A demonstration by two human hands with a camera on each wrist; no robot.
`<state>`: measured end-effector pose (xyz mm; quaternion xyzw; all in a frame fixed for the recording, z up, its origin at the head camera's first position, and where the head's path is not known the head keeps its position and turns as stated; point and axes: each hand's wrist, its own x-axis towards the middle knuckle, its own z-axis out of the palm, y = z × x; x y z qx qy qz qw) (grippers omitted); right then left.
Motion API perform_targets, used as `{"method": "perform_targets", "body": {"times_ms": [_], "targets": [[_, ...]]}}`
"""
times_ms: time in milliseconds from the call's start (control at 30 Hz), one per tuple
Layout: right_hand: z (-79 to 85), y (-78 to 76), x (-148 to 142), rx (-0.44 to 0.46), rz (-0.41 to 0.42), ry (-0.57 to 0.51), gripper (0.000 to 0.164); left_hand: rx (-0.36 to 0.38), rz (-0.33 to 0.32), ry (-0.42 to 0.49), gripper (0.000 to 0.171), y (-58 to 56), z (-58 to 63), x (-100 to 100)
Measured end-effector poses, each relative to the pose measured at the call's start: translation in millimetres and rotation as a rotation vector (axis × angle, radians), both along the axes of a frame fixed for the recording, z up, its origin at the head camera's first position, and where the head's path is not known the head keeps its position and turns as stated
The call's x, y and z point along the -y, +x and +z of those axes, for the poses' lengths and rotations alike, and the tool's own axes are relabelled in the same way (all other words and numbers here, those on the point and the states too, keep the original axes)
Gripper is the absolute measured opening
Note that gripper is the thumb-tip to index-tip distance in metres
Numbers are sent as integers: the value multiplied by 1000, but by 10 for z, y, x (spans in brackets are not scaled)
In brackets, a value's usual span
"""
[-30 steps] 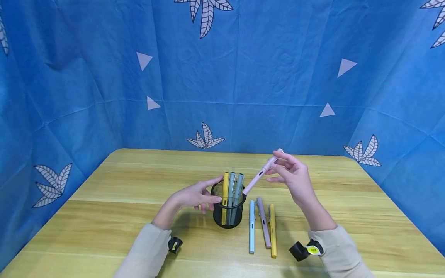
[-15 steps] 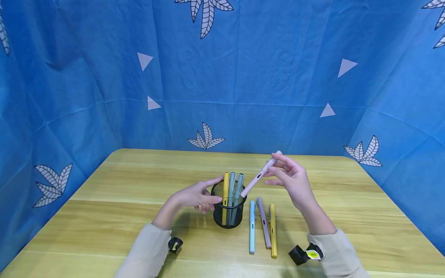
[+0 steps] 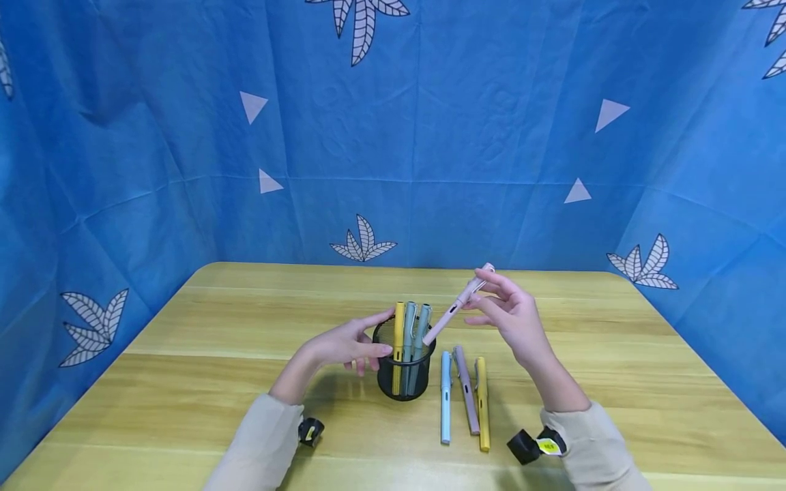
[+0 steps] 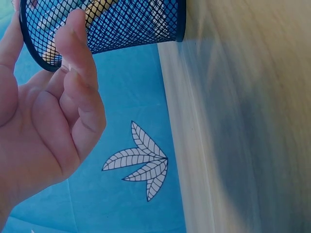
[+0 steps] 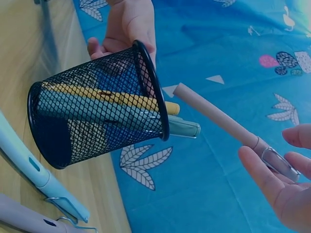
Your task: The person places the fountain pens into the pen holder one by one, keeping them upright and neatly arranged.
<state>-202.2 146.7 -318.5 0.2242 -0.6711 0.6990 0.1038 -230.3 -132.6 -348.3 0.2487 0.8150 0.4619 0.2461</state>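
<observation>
A black mesh pen holder [image 3: 402, 382] stands upright on the table with a yellow pen [image 3: 398, 331] and two grey-green pens [image 3: 421, 327] in it. My left hand [image 3: 344, 344] holds its rim, thumb on the near side and index finger along the far side; the other fingers [image 4: 82, 97] bend beside the mesh. My right hand [image 3: 512, 310] pinches a pale pink pen [image 3: 457, 305] near its clip end. That pen slants down to the left, its lower end just above the holder's mouth, apart from the rim in the right wrist view [image 5: 214, 114].
Right of the holder lie a light blue pen [image 3: 445, 399], a mauve pen [image 3: 467, 389] and another yellow pen [image 3: 482, 406], side by side on the wooden table [image 3: 245, 327]. A blue patterned cloth [image 3: 467, 136] hangs behind the table and at both sides.
My right hand has shifted slightly left, bringing the pink pen's lower end over the holder's right side. My left hand keeps its place at the rim.
</observation>
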Motion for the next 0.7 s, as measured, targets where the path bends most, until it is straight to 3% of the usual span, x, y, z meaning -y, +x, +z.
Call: {"method": "perform_targets", "body": {"times_ms": [700], "targets": [[-10,57,106,-75,-8,257,43,-9,-3,-14,72,8,19,-10]]}}
